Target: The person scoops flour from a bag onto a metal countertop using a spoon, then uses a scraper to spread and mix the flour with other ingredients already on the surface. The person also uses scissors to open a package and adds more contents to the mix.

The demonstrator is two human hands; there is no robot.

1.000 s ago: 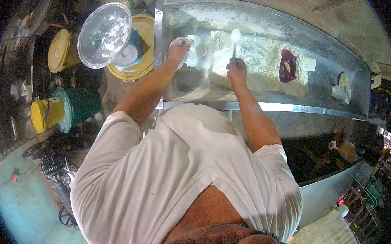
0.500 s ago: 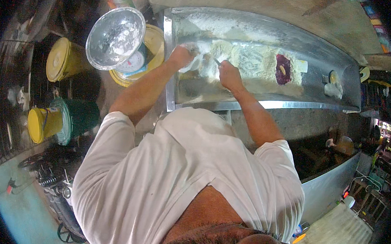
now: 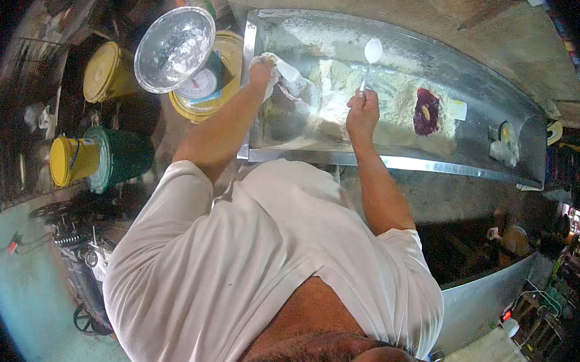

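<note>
My left hand [image 3: 262, 73] is closed on a crumpled, whitish plastic bag [image 3: 290, 77] at the left end of a long metal trough [image 3: 399, 163]. In my right hand [image 3: 362, 113], closed round its handle, a spoon [image 3: 373, 51] points away from me, its bowl looking white. Pale powder [image 3: 334, 83] is spread along the trough floor between and beyond my hands. To the right of the spoon lies a dark red patch [image 3: 426, 112] with a small yellowish piece [image 3: 426, 114] on it. A pale yellow block [image 3: 457, 110] sits just right of that patch.
Left of the trough, a metal bowl [image 3: 175, 50] rests on a dial scale [image 3: 198, 82] above a yellow lid [image 3: 229, 76]. Yellow buckets [image 3: 75, 160] and a green bucket [image 3: 123, 159] stand further left. A small bag [image 3: 505, 152] lies at the trough's right end.
My right hand has moved right, and the spoon now points away from me with its bowl in sight. The left hand has shifted slightly left and away, with the bag lifted.
</note>
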